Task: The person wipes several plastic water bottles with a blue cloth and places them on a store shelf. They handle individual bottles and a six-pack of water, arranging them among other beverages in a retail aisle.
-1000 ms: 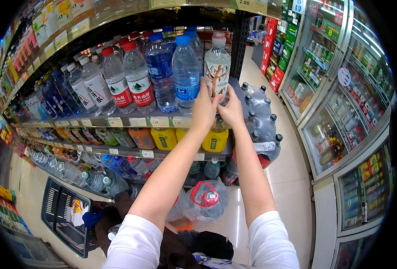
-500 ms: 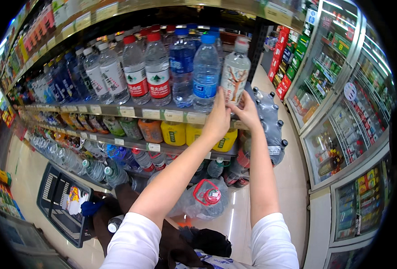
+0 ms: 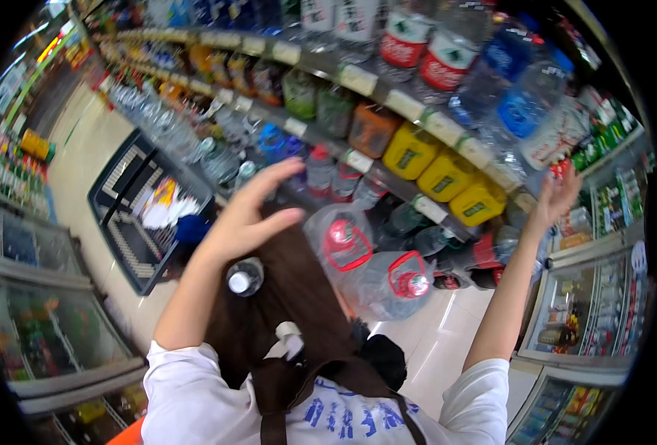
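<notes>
My left hand [image 3: 258, 204] is raised in front of the shelves, fingers and thumb apart, holding nothing. My right hand [image 3: 556, 199] is stretched out to the right, slightly blurred, with its fingers spread. Just beyond its fingertips stands a clear bottle with a white patterned label [image 3: 562, 137], at the right end of the bottle shelf; whether they touch I cannot tell. Beside it are a blue-capped water bottle [image 3: 525, 107] and bottles with red-and-white labels [image 3: 447, 59]. A white-capped bottle [image 3: 245, 277] rests against my brown apron [image 3: 269, 311].
A dark shopping basket [image 3: 124, 222] holding a few packages is at the left. Two large red-handled water jugs [image 3: 391, 285] stand on the floor ahead. Yellow jugs [image 3: 443, 174] line the lower shelf. Glass-door coolers [image 3: 573, 319] stand at the right, others at the left.
Both hands have come off the white-labelled bottle, which stays on the shelf. My left hand has moved far to the left and down. The view has tilted and turned downward.
</notes>
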`<state>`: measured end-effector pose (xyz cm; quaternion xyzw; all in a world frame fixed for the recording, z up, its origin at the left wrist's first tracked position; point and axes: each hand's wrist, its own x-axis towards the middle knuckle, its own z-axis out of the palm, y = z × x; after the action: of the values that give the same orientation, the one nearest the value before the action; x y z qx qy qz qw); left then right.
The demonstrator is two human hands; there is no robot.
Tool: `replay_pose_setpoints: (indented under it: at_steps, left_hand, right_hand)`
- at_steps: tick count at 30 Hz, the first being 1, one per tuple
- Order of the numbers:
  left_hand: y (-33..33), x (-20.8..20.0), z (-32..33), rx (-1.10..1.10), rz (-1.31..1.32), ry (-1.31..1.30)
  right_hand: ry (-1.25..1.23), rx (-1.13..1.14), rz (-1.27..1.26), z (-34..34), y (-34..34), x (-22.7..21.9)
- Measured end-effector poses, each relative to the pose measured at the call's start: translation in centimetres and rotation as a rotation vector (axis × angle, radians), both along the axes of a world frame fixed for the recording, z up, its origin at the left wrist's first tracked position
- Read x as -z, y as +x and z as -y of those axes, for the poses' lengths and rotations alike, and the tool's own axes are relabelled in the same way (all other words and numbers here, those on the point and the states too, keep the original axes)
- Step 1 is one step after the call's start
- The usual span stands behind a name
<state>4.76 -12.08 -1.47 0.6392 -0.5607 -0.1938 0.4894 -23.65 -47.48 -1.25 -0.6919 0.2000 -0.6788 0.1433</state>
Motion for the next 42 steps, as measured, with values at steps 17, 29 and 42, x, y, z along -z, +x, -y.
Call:
replay_pose_setpoints:
  at_steps: [17,29,42]
  left_hand:
    - [1.9,11.9,-10.3,-0.245,-0.043,0.146]
    - [3.6,-2.6,-6.3,0.032,-0.763,-0.742]
    - [-3.6,-5.7,-1.5,0.075,-0.638,-0.691]
  right_hand:
    - [0.644,-1.020,-0.738,-27.9,13.9,15.9]
    - [0.921,-1.472,-0.366,-31.2,14.7,6.6]
    - [0.992,-1.188,-0.380,-31.6,11.3,6.3]
